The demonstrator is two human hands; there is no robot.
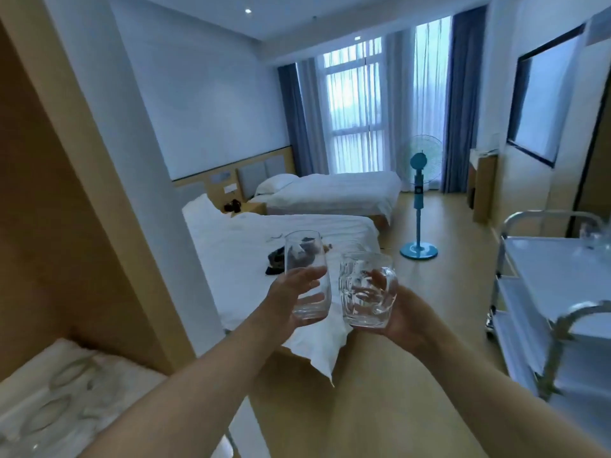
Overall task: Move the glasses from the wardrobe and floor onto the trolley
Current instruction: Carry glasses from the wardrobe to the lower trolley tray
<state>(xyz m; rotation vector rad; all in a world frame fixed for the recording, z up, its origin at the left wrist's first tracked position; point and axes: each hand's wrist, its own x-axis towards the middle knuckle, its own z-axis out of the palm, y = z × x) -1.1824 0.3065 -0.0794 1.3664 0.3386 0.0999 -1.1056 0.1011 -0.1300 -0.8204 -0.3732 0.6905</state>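
1. A tall glass (305, 276) is held upright near the middle of the frame by the left hand (291, 302), whose fingers are curled round its lower half.
2. A glass mug (367, 290) is held just to the right of it by the right hand (401, 317). The fingers are wrapped round the mug from behind and below, and the thumb is seen through the glass.
3. The two glasses are held side by side, very close together. It cannot be told if they touch.
4. The trolley (545, 282) is seen at the right edge of the frame, well apart from both hands. A few clear glass things (595, 238) are set on its top shelf, but they are too blurred to be told apart.
5. The wardrobe (49, 209) is seen at the left of the frame. More glasses (66, 375) are lying on a white cloth (109, 378) on its shelf at the lower left.
6. Two white beds (330, 193) are seen behind the hands, and dark small things (277, 259) are lying on the near one.
7. A blue fan (419, 193) is stood on the floor (380, 391) by the window (353, 104).
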